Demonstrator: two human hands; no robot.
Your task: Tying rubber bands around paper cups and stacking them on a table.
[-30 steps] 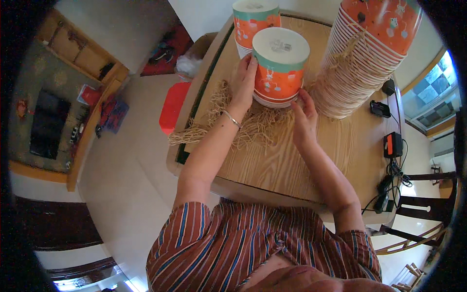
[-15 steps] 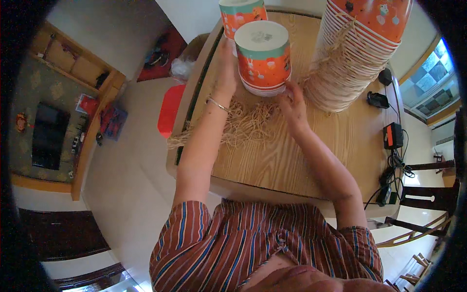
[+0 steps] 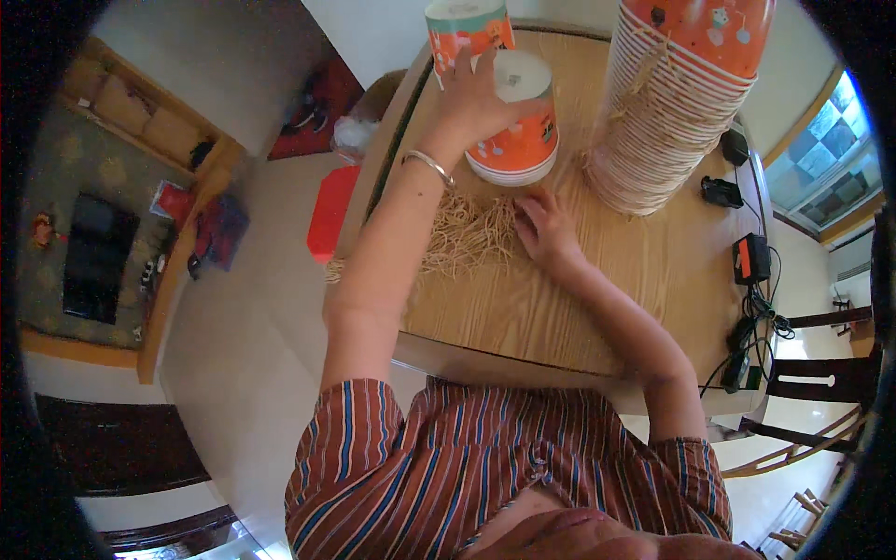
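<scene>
My left hand (image 3: 474, 103) is open, fingers and thumb spread over a short upturned stack of paper tubs (image 3: 521, 154). These are orange with a green band and pale bases. Its fingers reach toward a second upturned paper tub (image 3: 467, 26) just behind. On the table in front of the near stack lies a loose heap of tan twine strands (image 3: 471, 238). My right hand (image 3: 549, 231) is at the heap's right end, its fingers curled in and closed on the strands there; how many it grips is hidden.
A tall leaning stack of nested paper tubs (image 3: 667, 121), with twine strands along its side, stands at the right of the wooden table (image 3: 523, 317). Black adapters and cables (image 3: 751, 308) lie along the right edge. A red stool (image 3: 331, 215) stands left of the table.
My left hand has gone from the near stack's left side to above it, fingers spreading. My right hand has left the stack's lower rim and come down to the twine heap.
</scene>
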